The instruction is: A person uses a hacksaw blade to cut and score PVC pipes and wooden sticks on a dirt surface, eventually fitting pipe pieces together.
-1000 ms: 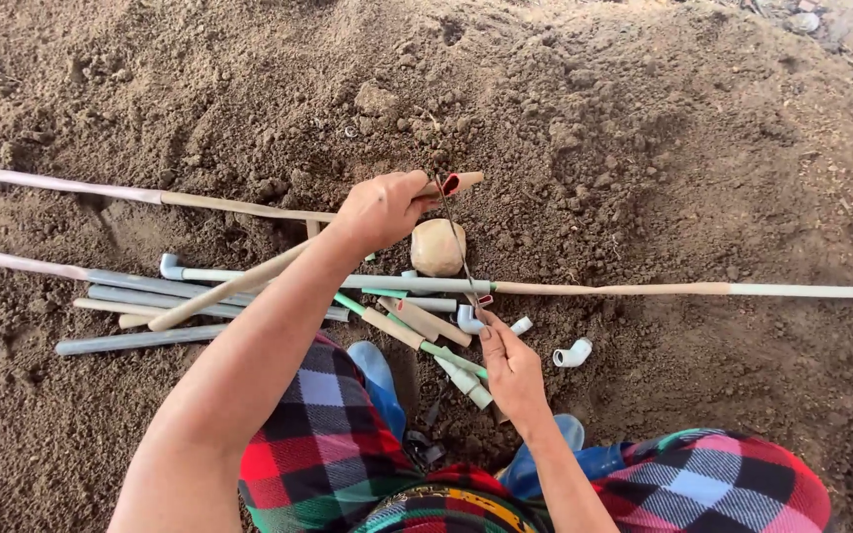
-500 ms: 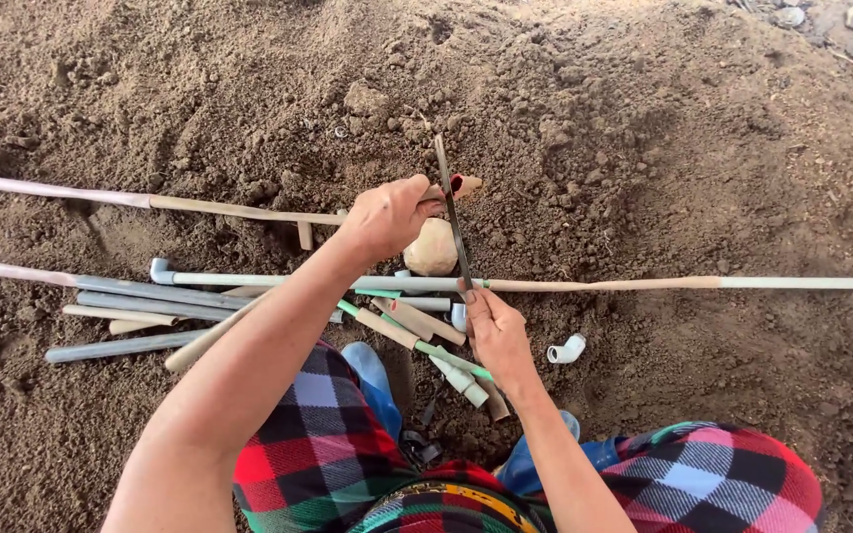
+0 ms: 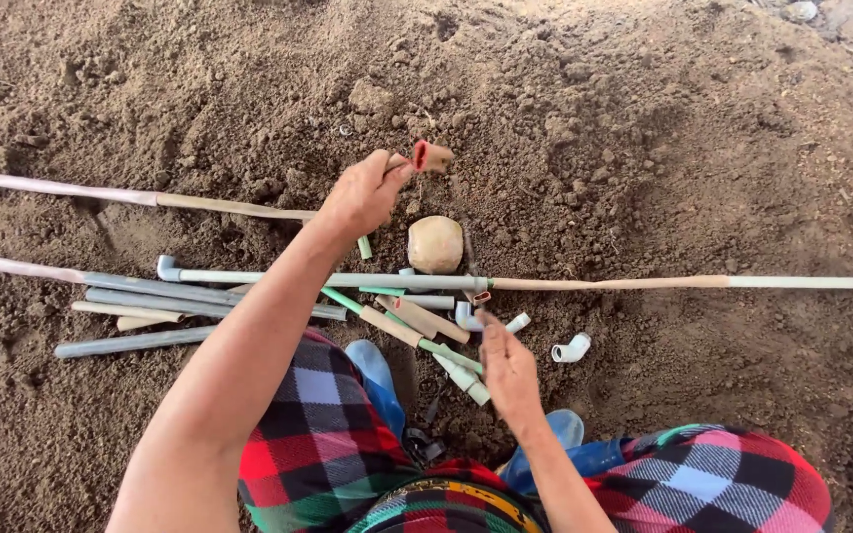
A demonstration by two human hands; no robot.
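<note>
Nearest, the right hand (image 3: 507,370) hovers with loose, empty grip over cut pipe pieces (image 3: 417,326) on the soil. Beyond lie a long pipe (image 3: 644,282) and round stone (image 3: 435,244). Farthest, the left hand (image 3: 365,192) pinches a red-tipped stick (image 3: 430,156) aloft.

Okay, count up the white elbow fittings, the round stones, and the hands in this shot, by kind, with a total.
White elbow fittings lying loose on the soil: 1
Round tan stones: 1
Hands: 2, left hand gripping a red-tipped tool, right hand near the short pipe pieces
Total: 4
</note>
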